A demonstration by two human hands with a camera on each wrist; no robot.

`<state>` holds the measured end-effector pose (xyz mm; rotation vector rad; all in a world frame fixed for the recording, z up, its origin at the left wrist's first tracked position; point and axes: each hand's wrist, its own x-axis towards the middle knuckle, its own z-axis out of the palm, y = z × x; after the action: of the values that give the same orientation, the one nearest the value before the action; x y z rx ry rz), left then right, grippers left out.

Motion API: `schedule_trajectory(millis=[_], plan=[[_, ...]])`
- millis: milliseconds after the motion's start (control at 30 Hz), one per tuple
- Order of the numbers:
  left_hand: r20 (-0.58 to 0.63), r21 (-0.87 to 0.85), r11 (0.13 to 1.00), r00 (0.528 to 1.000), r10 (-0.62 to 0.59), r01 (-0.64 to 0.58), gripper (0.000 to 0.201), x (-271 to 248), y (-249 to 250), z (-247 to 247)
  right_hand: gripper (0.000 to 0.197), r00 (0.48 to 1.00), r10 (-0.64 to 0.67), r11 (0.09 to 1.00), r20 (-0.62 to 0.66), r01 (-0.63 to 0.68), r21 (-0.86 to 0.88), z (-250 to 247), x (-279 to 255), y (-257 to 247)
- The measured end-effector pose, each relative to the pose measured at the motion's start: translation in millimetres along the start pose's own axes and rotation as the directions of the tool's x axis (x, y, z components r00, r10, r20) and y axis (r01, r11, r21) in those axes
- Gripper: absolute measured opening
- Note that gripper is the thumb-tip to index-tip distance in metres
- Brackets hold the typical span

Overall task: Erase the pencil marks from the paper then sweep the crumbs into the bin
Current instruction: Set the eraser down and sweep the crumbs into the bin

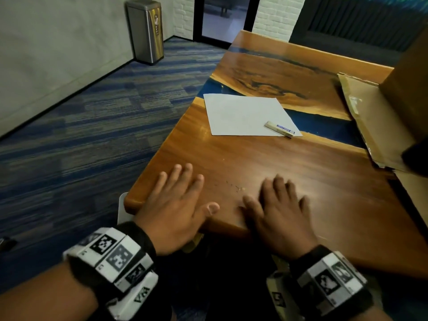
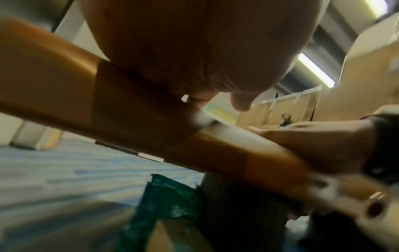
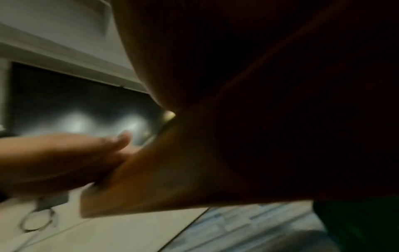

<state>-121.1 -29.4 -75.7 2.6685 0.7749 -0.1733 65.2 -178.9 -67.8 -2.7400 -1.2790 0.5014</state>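
A white sheet of paper [image 1: 247, 115] lies on the wooden table [image 1: 312, 163], with a long eraser [image 1: 279, 129] in a blue-printed sleeve on its near right corner. Small pale eraser crumbs [image 1: 235, 186] lie on the wood between my hands. My left hand [image 1: 178, 202] lies flat on the table's near left corner, fingers straight. My right hand [image 1: 278, 209] lies flat beside it at the near edge, fingers spread, slightly blurred. A white container edge [image 1: 122, 208] shows just under the table corner, mostly hidden. The left wrist view shows my left palm [image 2: 194, 51] over the table edge [image 2: 129, 119].
A tall steel bin [image 1: 145, 31] stands on the carpet by the far wall. Flattened cardboard [image 1: 370, 121] and a brown box [image 1: 410, 89] occupy the table's right side. Blue striped carpet [image 1: 92, 117] lies to the left. A green bag [image 2: 164, 208] sits under the table.
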Motion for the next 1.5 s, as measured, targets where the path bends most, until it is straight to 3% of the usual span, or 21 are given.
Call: schedule_trajectory(millis=[100,167,267,333,400,467,533,567,633,733,800,833,933,1000,1100,1167,1233,1300,1367,1433,1500], plan=[[-0.131,-0.195,0.967,0.981,0.140,-0.164,0.097,4,14,1,0.066,0.931,-0.360,0.868,-0.061,0.359,0.343,-1,-13,-29],[-0.265,-0.187,0.979,0.964,0.027,-0.079,0.082,8,2,-4,0.064,0.930,-0.329,0.703,-0.166,0.358,0.614,-13,-14,-18],[-0.165,-0.071,0.986,0.973,-0.163,0.153,0.089,4,-18,-5,0.077,0.987,-0.063,0.951,-0.146,0.104,0.291,-15,-7,7],[-0.066,-0.055,0.998,0.997,-0.044,0.040,0.092,-4,-14,3,0.079,0.998,-0.041,0.999,-0.047,0.042,0.006,-4,-3,1],[-0.096,-0.282,0.953,0.991,0.089,-0.113,0.085,-8,0,0,0.076,0.972,-0.233,0.968,-0.023,0.234,0.088,5,-2,-18],[-0.208,-0.455,0.876,0.976,0.069,-0.159,0.076,0,2,-10,0.065,0.911,-0.399,0.766,-0.106,0.395,0.508,1,-4,-32],[-0.273,-0.391,0.914,0.962,-0.006,-0.106,0.073,14,-6,-23,0.056,0.923,-0.294,0.528,-0.249,0.374,0.762,-11,-1,-26],[-0.240,-0.339,0.940,0.970,-0.045,-0.040,0.075,19,-11,-30,0.053,0.941,-0.167,0.557,-0.296,0.337,0.759,-18,4,-19],[-0.086,-0.227,0.969,0.989,-0.123,0.100,0.087,27,-22,-37,0.056,0.974,0.029,0.791,-0.223,0.114,0.601,-23,13,-5],[0.052,-0.098,0.988,0.992,-0.112,0.116,0.083,30,-23,-35,0.065,0.996,-0.049,0.993,-0.075,0.057,0.104,-7,22,-21],[0.055,-0.163,0.986,0.998,-0.012,0.021,0.069,27,-18,-37,0.070,0.967,-0.250,0.961,-0.040,0.253,0.109,4,20,-41],[0.046,-0.237,0.971,0.999,0.027,-0.016,0.066,25,-17,-42,0.068,0.938,-0.345,0.900,-0.036,0.342,0.271,2,17,-48],[-0.064,-0.368,0.926,0.996,0.066,-0.085,0.067,23,-20,-69,0.049,0.942,-0.301,0.555,-0.150,0.301,0.776,-24,10,-45],[-0.050,-0.295,0.954,0.998,0.035,-0.049,0.049,29,-26,-87,0.048,0.974,-0.106,0.621,-0.199,0.221,0.752,-42,16,-30],[0.056,-0.066,0.998,0.998,-0.022,0.025,0.054,50,-32,-103,0.066,0.998,0.047,0.931,0.045,-0.060,0.361,-54,30,-15],[0.148,0.046,0.996,0.986,-0.078,0.071,0.064,65,-29,-105,0.074,0.989,0.024,0.997,0.144,-0.034,0.069,-48,36,-18],[0.241,0.137,0.990,0.968,-0.075,0.042,0.069,75,-22,-101,0.074,0.971,-0.145,0.987,0.191,0.155,-0.037,-41,30,-29],[0.349,0.174,0.983,0.937,-0.005,-0.060,0.068,78,-11,-95,0.056,0.885,-0.408,0.913,0.224,0.393,0.109,-44,17,-40],[0.424,0.102,0.978,0.898,0.122,-0.181,0.061,75,-4,-93,0.031,0.833,-0.518,0.790,0.194,0.380,0.481,-60,7,-40],[0.399,-0.069,0.969,0.884,0.243,-0.236,0.063,68,-1,-99,0.027,0.895,-0.446,0.716,0.012,0.348,0.605,-72,18,-18],[0.297,-0.134,0.962,0.916,0.270,-0.240,0.060,68,-3,-104,0.045,0.961,-0.272,0.853,-0.045,0.262,0.451,-82,40,2]])
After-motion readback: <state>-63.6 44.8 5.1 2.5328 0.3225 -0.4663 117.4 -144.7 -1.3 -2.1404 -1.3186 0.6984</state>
